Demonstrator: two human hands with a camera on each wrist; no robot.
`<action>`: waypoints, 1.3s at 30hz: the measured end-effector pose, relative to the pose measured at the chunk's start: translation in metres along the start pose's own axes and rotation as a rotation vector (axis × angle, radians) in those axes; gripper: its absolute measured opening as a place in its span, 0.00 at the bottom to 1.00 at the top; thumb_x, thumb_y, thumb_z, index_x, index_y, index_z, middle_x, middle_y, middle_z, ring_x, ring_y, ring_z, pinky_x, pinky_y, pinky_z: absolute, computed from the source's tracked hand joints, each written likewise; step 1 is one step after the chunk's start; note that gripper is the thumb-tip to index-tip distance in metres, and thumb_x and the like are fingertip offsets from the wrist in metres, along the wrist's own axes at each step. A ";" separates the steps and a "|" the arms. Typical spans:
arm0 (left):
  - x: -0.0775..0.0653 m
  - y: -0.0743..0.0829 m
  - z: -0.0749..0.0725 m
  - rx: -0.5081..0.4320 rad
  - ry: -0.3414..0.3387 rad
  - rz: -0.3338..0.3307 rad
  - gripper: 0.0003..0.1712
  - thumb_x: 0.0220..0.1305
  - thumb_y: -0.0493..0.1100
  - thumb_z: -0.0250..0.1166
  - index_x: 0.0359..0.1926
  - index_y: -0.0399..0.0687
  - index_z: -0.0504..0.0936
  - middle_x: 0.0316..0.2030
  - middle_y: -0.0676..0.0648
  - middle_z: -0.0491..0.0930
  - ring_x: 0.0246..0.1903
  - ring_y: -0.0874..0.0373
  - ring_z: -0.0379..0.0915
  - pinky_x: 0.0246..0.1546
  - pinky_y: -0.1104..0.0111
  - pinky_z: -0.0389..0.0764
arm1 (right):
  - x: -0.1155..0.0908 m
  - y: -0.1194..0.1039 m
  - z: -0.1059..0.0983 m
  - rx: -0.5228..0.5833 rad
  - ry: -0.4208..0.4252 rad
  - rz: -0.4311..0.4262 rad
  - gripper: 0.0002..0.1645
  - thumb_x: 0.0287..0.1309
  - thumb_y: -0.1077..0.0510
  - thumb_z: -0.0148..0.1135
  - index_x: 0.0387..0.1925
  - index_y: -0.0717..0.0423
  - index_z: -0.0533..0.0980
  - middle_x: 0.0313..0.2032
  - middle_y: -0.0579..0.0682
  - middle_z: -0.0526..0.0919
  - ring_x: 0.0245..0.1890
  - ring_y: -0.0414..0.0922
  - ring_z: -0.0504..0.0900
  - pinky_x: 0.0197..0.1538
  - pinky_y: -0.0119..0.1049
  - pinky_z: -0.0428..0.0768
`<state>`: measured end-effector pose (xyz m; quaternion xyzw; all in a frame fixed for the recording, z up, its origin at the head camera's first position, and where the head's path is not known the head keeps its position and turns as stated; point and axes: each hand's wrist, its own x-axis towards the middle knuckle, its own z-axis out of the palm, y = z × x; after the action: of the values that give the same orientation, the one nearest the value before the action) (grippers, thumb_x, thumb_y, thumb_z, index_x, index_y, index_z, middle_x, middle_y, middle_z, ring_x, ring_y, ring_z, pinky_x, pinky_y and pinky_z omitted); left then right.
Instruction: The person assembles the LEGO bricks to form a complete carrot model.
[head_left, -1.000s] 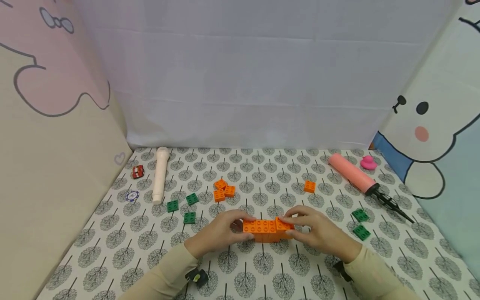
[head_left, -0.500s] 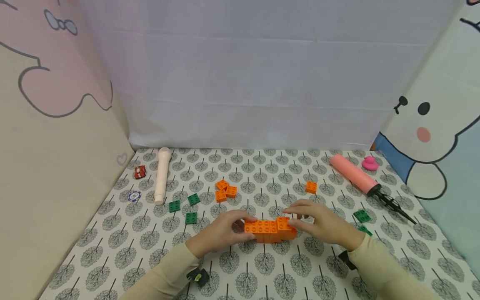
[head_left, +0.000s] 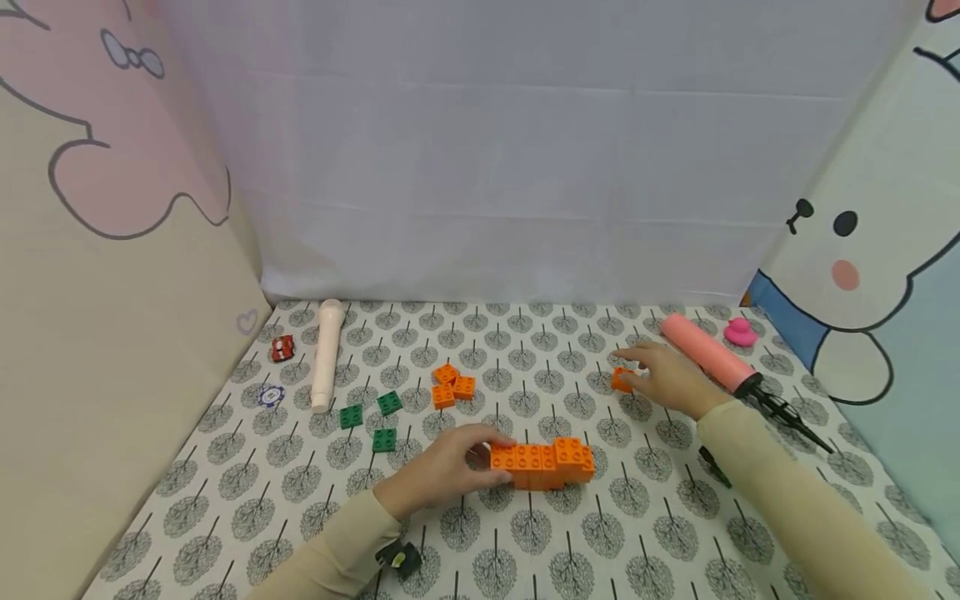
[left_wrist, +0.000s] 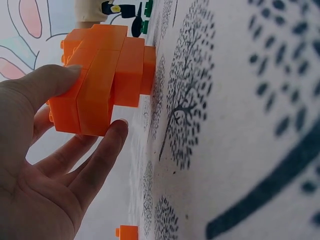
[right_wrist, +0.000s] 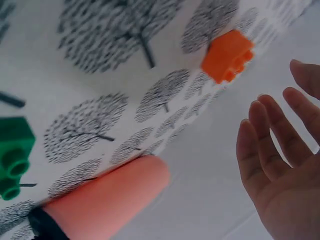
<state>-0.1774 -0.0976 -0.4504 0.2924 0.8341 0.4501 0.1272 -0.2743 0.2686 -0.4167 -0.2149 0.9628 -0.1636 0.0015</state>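
My left hand (head_left: 450,467) grips the left end of a built row of orange toy bricks (head_left: 528,468), thumb on the near side and fingers on the far side. In the left wrist view the orange brick build (left_wrist: 97,80) shows stacked layers, wider on top than below. One block sits raised at its right end. My right hand (head_left: 663,375) reaches over a single orange brick (head_left: 621,380) at the back right, fingers spread. In the right wrist view that loose brick (right_wrist: 228,56) lies apart from the right hand (right_wrist: 285,150), which holds nothing.
Several orange bricks (head_left: 444,397) lie in a cluster at the back middle, with green bricks (head_left: 384,440) left of them. A white microphone-like stick (head_left: 326,354), red toy car (head_left: 282,348) and poker chip (head_left: 271,395) are at left. A pink-and-black tool (head_left: 708,354) and pink duck (head_left: 740,332) lie right.
My right hand has let go of the right end of the build and moved away, back and right, to the single orange brick. The left hand keeps its hold.
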 end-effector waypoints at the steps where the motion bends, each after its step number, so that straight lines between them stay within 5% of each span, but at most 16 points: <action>1: 0.000 0.000 0.000 -0.003 0.000 -0.003 0.25 0.60 0.53 0.71 0.59 0.59 0.80 0.49 0.60 0.80 0.41 0.67 0.77 0.47 0.72 0.81 | 0.001 0.003 0.000 -0.003 -0.011 0.007 0.26 0.68 0.54 0.60 0.64 0.58 0.74 0.63 0.68 0.72 0.59 0.65 0.74 0.57 0.61 0.76; 8: 0.000 0.001 0.002 -0.005 0.000 -0.009 0.26 0.59 0.53 0.72 0.59 0.60 0.80 0.49 0.60 0.80 0.41 0.66 0.78 0.47 0.73 0.81 | 0.002 0.018 0.005 -0.006 -0.098 0.065 0.31 0.65 0.48 0.63 0.66 0.56 0.73 0.59 0.66 0.76 0.47 0.54 0.81 0.46 0.51 0.82; 16: 0.002 0.003 0.001 -0.001 0.001 0.002 0.25 0.60 0.52 0.72 0.59 0.58 0.80 0.48 0.59 0.80 0.41 0.67 0.78 0.47 0.73 0.81 | 0.004 0.019 0.008 0.038 -0.118 0.043 0.29 0.64 0.54 0.65 0.64 0.61 0.74 0.55 0.67 0.76 0.40 0.49 0.80 0.37 0.41 0.79; 27: 0.002 0.000 0.002 0.008 0.002 -0.003 0.26 0.60 0.54 0.72 0.59 0.59 0.80 0.48 0.60 0.80 0.41 0.67 0.78 0.47 0.73 0.81 | -0.001 0.014 0.008 0.046 -0.083 0.061 0.27 0.67 0.53 0.62 0.63 0.59 0.75 0.61 0.71 0.72 0.45 0.55 0.81 0.47 0.53 0.80; 33: 0.002 0.000 0.002 0.008 0.004 -0.002 0.26 0.60 0.54 0.72 0.59 0.59 0.80 0.48 0.60 0.80 0.41 0.68 0.78 0.47 0.73 0.81 | -0.012 -0.011 0.002 0.111 -0.037 0.002 0.27 0.70 0.48 0.58 0.65 0.56 0.74 0.58 0.62 0.76 0.43 0.49 0.79 0.44 0.47 0.81; 39: 0.001 0.000 0.001 -0.004 0.011 -0.004 0.25 0.60 0.53 0.72 0.58 0.59 0.80 0.48 0.60 0.80 0.41 0.67 0.78 0.47 0.72 0.81 | -0.026 -0.057 0.000 0.192 0.027 -0.148 0.25 0.70 0.47 0.58 0.64 0.50 0.75 0.53 0.50 0.78 0.41 0.41 0.76 0.39 0.38 0.79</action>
<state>-0.1778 -0.0966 -0.4512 0.2879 0.8346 0.4529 0.1242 -0.2275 0.2309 -0.4002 -0.2821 0.9241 -0.2578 -0.0028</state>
